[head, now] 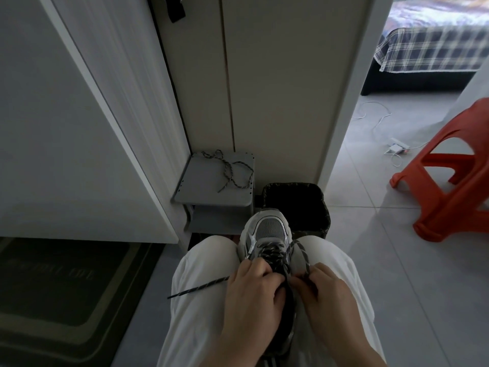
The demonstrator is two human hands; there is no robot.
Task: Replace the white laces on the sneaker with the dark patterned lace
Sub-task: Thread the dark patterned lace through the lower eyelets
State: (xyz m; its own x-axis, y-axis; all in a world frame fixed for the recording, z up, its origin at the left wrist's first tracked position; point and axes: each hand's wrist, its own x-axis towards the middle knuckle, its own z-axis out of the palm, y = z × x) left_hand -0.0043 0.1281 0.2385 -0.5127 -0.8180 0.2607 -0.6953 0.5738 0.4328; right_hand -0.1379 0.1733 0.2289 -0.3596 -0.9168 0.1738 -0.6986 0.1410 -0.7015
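A grey sneaker [268, 229] sits wedged between the person's knees [211, 252], dark patterned lace [272, 251] crossing its lower half; the left hand [254, 284] grips the upper, the right hand [326, 294] pinches a lace loop, which should be pulled snug and even before threading higher.

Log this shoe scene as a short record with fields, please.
sneaker: between the legs, toe pointing away
dark lace: crisscrossed on the sneaker, one end trailing across the left leg
right hand: pinches the dark lace
left hand: fingers curled at the lacing, grip hidden
second lace: on the grey shelf
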